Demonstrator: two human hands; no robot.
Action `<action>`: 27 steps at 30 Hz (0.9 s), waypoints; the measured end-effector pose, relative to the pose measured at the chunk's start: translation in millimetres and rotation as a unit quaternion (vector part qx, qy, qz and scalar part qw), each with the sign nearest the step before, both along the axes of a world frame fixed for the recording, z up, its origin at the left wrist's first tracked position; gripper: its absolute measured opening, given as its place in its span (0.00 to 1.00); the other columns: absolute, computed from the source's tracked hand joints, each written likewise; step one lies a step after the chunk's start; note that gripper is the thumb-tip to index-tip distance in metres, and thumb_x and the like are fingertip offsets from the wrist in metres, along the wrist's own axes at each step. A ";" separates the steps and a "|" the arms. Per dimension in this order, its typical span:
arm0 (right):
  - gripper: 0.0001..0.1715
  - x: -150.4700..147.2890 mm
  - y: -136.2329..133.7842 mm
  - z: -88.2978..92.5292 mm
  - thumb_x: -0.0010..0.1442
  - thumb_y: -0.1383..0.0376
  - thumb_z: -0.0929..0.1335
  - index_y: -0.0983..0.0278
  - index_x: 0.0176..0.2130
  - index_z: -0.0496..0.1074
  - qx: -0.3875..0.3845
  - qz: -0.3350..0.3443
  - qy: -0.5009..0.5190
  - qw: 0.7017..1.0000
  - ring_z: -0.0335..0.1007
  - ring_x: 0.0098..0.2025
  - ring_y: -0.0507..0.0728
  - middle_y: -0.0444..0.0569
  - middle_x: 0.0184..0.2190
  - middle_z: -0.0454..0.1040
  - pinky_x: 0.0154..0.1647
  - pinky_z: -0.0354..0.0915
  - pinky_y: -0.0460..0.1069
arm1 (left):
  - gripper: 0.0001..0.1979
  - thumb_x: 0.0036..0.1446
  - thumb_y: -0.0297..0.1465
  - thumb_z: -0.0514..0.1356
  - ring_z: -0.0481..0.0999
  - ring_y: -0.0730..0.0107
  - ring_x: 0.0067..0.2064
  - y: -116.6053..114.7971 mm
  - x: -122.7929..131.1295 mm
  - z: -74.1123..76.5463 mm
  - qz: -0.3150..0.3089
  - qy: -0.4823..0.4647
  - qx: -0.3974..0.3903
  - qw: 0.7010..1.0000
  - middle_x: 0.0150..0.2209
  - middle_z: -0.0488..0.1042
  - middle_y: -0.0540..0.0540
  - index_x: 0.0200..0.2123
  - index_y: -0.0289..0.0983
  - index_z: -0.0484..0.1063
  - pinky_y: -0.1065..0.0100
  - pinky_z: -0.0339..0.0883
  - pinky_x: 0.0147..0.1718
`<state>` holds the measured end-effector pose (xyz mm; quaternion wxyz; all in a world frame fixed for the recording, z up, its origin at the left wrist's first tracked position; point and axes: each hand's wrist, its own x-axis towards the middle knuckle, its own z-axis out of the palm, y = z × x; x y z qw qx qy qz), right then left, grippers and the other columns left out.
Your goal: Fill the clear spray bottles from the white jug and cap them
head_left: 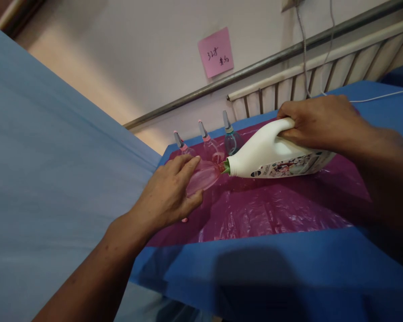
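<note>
My right hand [309,120] is wrapped round the handle of a white detergent jug [258,152], which is tipped far over to the left. The jug's green pouring spout [226,167] meets the open neck of a clear pink bottle [204,175]. Around that pink bottle my left hand [176,185] curls, thumb below and fingers above, keeping it tilted. Whether liquid is flowing is hard to make out. Behind them stand two spray bottles with pink collars [212,145] and a teal spray bottle [232,138].
A shiny magenta plastic sheet [255,214] covers part of the blue tabletop [255,264]. On the left hangs a light blue curtain [53,156]. A pink note [216,52] is stuck to the wall above a metal pipe [188,96]. Cables [304,44] hang near a white slatted rail [282,85].
</note>
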<state>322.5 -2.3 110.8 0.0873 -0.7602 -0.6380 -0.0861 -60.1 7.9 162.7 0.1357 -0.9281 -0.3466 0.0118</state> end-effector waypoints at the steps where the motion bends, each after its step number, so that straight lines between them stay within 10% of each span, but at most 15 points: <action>1: 0.27 -0.4 -0.2 0.6 0.71 0.46 0.66 0.52 0.60 0.81 -0.002 -0.002 0.001 1.000 0.79 0.42 0.65 0.52 0.47 0.88 0.37 0.48 0.55 | 0.37 0.69 0.40 0.62 0.79 0.33 0.70 0.4 -0.1 0.1 -0.002 0.003 0.001 1.000 0.73 0.74 0.27 0.77 0.33 0.65 0.37 0.80 0.66; 27: 0.27 -3.4 0.6 2.7 0.72 0.46 0.66 0.52 0.60 0.82 -0.017 0.003 -0.004 1.000 0.80 0.44 0.67 0.52 0.49 0.88 0.39 0.51 0.56 | 0.39 0.69 0.38 0.64 0.79 0.35 0.71 -1.6 11.6 14.1 0.026 0.057 -0.018 0.998 0.73 0.75 0.27 0.79 0.30 0.66 0.41 0.77 0.69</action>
